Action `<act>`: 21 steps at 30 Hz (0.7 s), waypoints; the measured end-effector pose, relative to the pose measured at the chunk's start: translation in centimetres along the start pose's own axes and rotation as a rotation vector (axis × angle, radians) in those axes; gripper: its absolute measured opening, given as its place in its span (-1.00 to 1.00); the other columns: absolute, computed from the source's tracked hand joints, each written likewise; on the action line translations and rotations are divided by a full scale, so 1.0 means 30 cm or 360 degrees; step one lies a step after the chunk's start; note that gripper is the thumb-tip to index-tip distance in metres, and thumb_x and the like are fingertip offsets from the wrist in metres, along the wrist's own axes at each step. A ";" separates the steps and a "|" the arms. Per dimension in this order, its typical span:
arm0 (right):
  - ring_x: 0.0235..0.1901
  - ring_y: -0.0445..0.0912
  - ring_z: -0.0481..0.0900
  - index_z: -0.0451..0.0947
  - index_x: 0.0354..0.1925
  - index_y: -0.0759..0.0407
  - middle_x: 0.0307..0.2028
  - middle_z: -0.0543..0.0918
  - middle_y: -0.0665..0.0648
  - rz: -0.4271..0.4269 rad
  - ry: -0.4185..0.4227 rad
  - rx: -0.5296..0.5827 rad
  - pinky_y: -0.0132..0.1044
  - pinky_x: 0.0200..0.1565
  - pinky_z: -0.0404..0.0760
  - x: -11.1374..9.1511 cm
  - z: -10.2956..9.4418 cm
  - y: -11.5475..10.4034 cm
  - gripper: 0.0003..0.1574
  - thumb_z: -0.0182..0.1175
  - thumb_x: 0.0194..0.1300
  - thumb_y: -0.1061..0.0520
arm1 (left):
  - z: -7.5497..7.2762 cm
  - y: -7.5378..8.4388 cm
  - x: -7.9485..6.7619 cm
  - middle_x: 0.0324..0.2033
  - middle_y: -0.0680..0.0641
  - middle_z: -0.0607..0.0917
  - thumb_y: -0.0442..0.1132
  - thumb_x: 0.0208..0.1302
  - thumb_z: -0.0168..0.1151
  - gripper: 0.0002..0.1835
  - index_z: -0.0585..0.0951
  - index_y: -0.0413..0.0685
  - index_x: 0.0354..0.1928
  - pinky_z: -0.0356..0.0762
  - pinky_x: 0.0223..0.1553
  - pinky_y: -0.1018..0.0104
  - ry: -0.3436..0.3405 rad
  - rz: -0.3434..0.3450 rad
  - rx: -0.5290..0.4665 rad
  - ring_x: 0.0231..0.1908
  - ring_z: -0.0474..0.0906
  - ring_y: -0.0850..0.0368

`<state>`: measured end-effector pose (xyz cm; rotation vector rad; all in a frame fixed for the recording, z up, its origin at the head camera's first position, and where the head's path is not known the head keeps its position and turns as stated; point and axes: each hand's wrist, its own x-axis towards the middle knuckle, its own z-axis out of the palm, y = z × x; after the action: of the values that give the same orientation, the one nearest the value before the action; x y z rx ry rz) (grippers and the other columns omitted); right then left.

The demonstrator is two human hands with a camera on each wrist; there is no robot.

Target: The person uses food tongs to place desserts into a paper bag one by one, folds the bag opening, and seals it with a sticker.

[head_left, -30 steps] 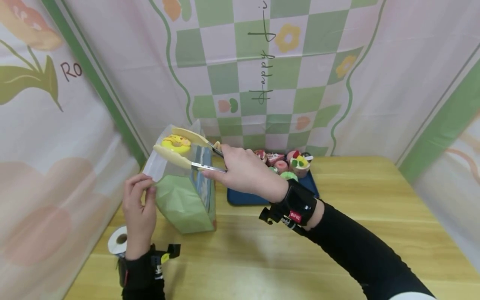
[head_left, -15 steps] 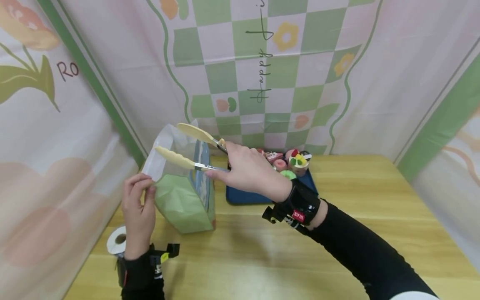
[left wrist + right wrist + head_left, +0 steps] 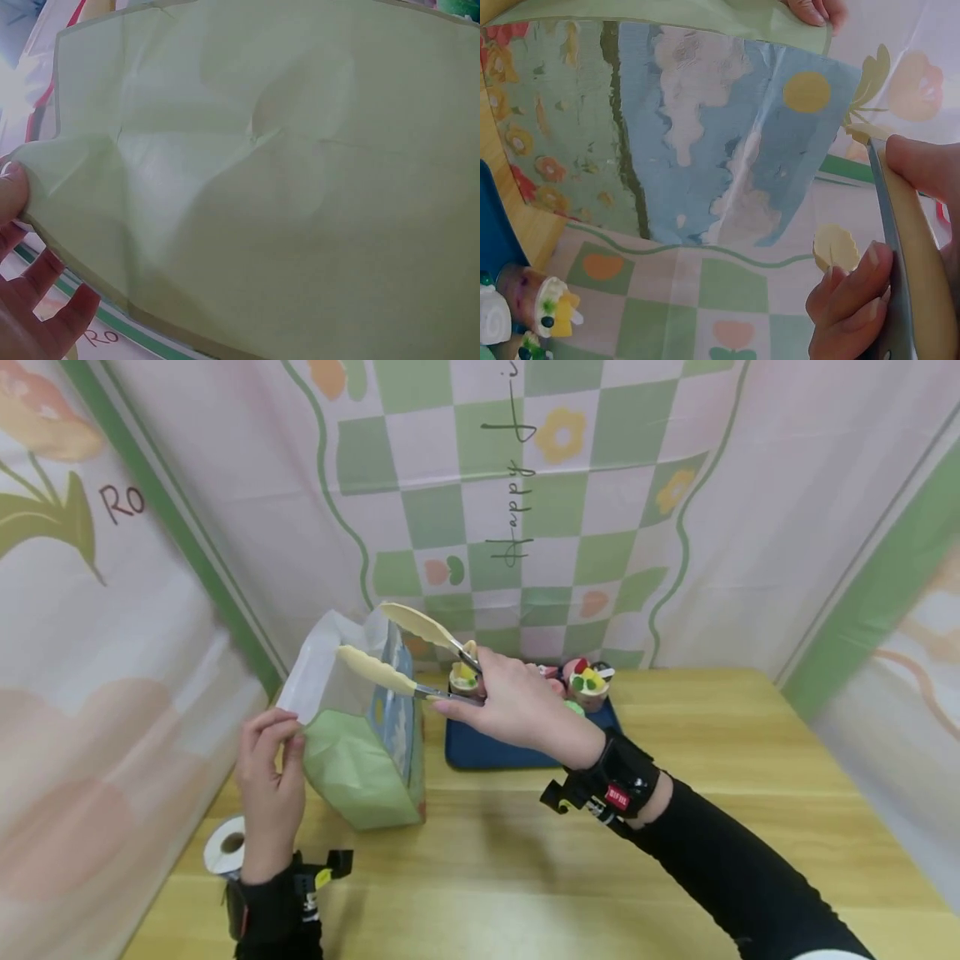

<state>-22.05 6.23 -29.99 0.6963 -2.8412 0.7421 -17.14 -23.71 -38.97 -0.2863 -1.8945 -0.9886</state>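
An upright paper bag (image 3: pixel 360 768) stands on the table, green on one side and white inside, its mouth held wide. My left hand (image 3: pixel 270 777) pinches its near left rim between thumb and fingers; the left wrist view shows the thumb outside on the green paper (image 3: pixel 225 165). My right hand (image 3: pixel 525 706) grips metal tongs with cream-coloured tips (image 3: pixel 375 670), spread apart with nothing between them. Those tips overlap the bag's right side and mouth in the head view. In the right wrist view, the bag's printed side (image 3: pixel 697 127) has flowers, sky and clouds. The bag's bottom is hidden.
Behind my right hand lies a blue tray (image 3: pixel 487 750) with several small desserts, among them a fruit-topped cup (image 3: pixel 588 687). A white roll (image 3: pixel 224 849) stands at the left, beside my left wrist. Printed cloth (image 3: pixel 558 527) hangs close behind and at both sides of the table.
A second ago the tongs held a yellow doughnut over the bag's mouth; half a second ago it was out of sight. The empty tongs have since moved right. The left hand keeps its pinch.
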 end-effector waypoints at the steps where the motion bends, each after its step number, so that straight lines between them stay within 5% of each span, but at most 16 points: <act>1: -0.59 -0.12 0.44 0.33 -0.09 -0.03 -0.48 0.49 -0.02 0.0014 -0.0002 0.0006 -0.30 -0.61 0.37 -0.002 -0.001 0.007 -0.22 0.10 0.12 -0.60 | -0.001 0.008 0.002 -0.10 -0.38 0.54 -0.65 0.19 0.14 -0.92 0.56 -0.46 -0.30 0.31 0.14 0.62 0.0002 0.0000 0.0002 0.06 0.38 0.45; 17: -0.57 -0.09 0.43 0.34 -0.16 0.04 -0.42 0.50 0.05 0.0212 -0.0020 0.0027 -0.30 -0.50 0.37 -0.050 -0.002 0.128 -0.16 0.04 0.11 -0.64 | 0.000 0.014 0.004 -0.10 -0.39 0.55 -0.64 0.20 0.13 -0.92 0.57 -0.46 -0.30 0.31 0.12 0.63 0.0013 0.0001 0.0018 0.06 0.38 0.45; 21: -0.58 -0.07 0.40 0.37 -0.03 0.09 -0.42 0.49 0.06 0.0252 -0.0017 0.0005 -0.30 -0.53 0.33 -0.063 0.002 0.151 -0.09 0.04 0.12 -0.64 | 0.000 0.023 0.003 -0.10 -0.39 0.55 -0.64 0.20 0.13 -0.92 0.56 -0.47 -0.29 0.30 0.13 0.63 0.0015 0.0005 0.0019 0.06 0.37 0.44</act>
<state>-22.48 10.46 -32.45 0.4808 -2.9317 0.7670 -16.80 -23.26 -38.55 -0.2773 -1.8904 -0.9750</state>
